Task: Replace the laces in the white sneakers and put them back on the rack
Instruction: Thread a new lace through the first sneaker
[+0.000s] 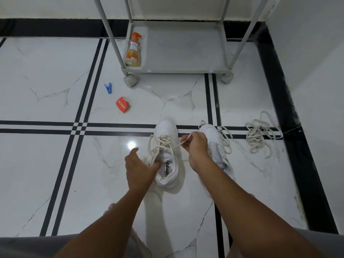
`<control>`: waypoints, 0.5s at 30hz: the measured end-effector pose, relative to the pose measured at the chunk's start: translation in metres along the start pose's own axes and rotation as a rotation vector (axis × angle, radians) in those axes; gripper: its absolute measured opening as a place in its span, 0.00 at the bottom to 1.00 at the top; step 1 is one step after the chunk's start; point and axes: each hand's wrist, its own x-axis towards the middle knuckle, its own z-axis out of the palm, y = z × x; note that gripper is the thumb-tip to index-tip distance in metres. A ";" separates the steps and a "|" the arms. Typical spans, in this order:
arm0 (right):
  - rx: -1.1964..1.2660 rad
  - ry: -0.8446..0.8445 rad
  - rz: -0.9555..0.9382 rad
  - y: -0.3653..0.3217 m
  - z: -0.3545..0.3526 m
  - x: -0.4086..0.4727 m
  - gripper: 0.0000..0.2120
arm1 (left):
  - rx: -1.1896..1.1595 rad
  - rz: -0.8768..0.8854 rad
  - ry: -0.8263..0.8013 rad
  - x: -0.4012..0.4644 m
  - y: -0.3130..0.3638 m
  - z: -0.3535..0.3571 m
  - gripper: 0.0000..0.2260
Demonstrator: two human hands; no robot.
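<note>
Right hand (195, 146) grip pinches lace (163, 144) above sneaker (167, 155); left hand (138, 168) grip clasps its collar.

Two bare forearms reach in from the bottom edge, no sleeves on either; left hand (138, 169) and right hand (197, 148) carry no rings, no watch, no gloves; grey fabric (33, 245) shows at the lower corners, plain, no print; a few toes peek beside the arms.
</note>
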 end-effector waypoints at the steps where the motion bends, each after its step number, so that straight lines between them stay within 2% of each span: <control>1: -0.072 0.014 -0.032 -0.005 0.000 0.002 0.07 | -0.045 -0.090 -0.042 -0.002 0.000 0.002 0.39; 3: -0.545 -0.033 -0.204 -0.010 -0.003 0.003 0.08 | -0.058 -0.148 -0.124 -0.002 0.002 0.006 0.33; 5: -1.080 -0.179 -0.325 -0.004 -0.005 0.001 0.14 | -0.023 -0.139 -0.160 0.000 0.007 0.010 0.28; 7: -1.368 -0.269 -0.257 0.003 -0.005 -0.001 0.26 | 0.025 -0.134 -0.177 0.002 0.009 0.012 0.23; 9: -1.483 -0.260 -0.207 0.000 -0.002 -0.002 0.31 | 0.089 -0.109 -0.198 0.003 0.010 0.012 0.20; 10: -1.448 -0.265 -0.239 -0.004 0.000 -0.001 0.29 | 0.124 -0.087 -0.209 0.003 0.011 0.012 0.20; 11: -1.313 -0.273 -0.291 -0.011 0.003 -0.001 0.24 | 0.159 -0.054 -0.217 0.004 0.011 0.012 0.20; 13: -0.886 -0.257 -0.317 -0.025 0.008 -0.005 0.23 | 0.239 0.022 -0.228 0.007 0.010 0.013 0.19; 15: -0.385 -0.222 -0.177 -0.040 0.012 -0.006 0.19 | 0.300 0.072 -0.237 0.010 0.010 0.014 0.18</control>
